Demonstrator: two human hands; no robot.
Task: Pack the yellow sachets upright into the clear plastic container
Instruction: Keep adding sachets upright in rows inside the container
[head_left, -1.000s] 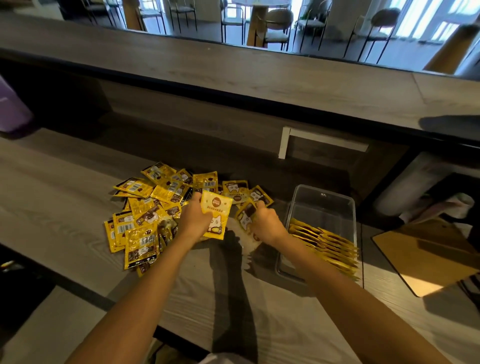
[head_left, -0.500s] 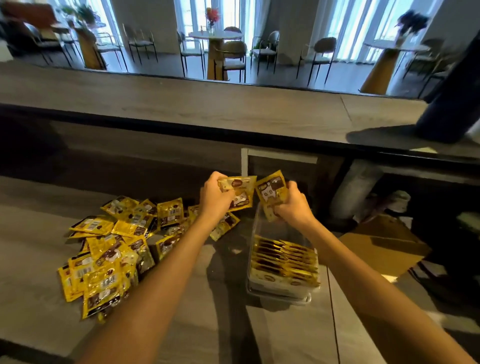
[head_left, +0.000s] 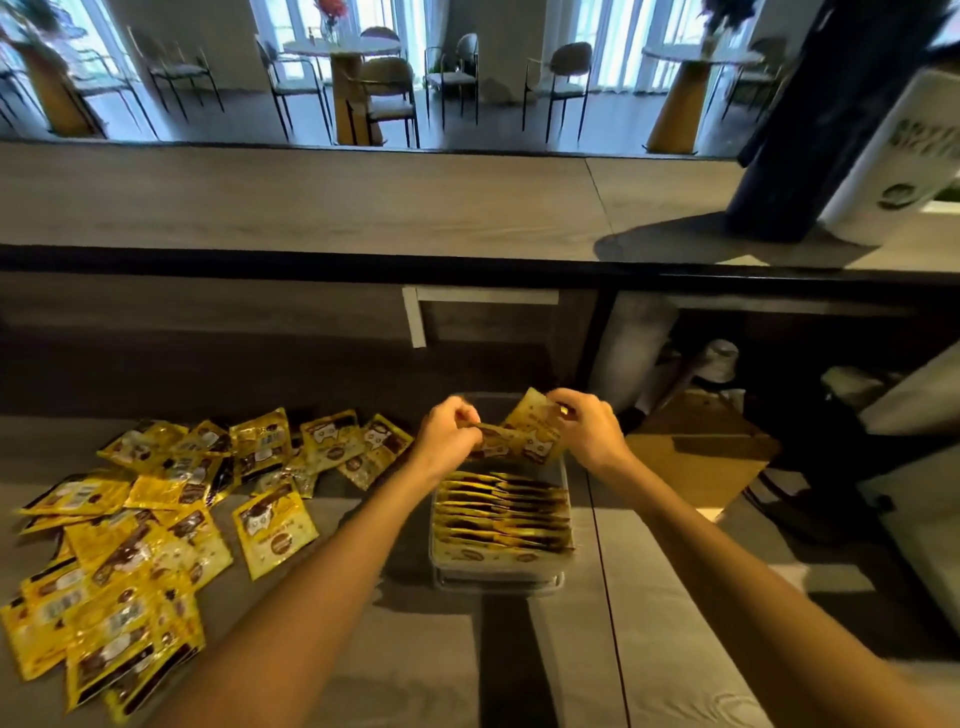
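A yellow sachet (head_left: 493, 442) is pinched by the left hand (head_left: 451, 435) and a second sachet (head_left: 537, 422) by the right hand (head_left: 587, 431), both over the clear plastic container (head_left: 498, 586), apparently for slotting upright behind the packed row (head_left: 504, 512).

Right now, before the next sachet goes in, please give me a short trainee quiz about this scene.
1. True or false: the left hand and right hand both hold sachets above the container.
2. The loose pile lies: A) left of the container, B) right of it, C) inside it.
3. Fill in: the packed row fills the container's ___ end.
Key: 1 true; 2 A; 3 near.
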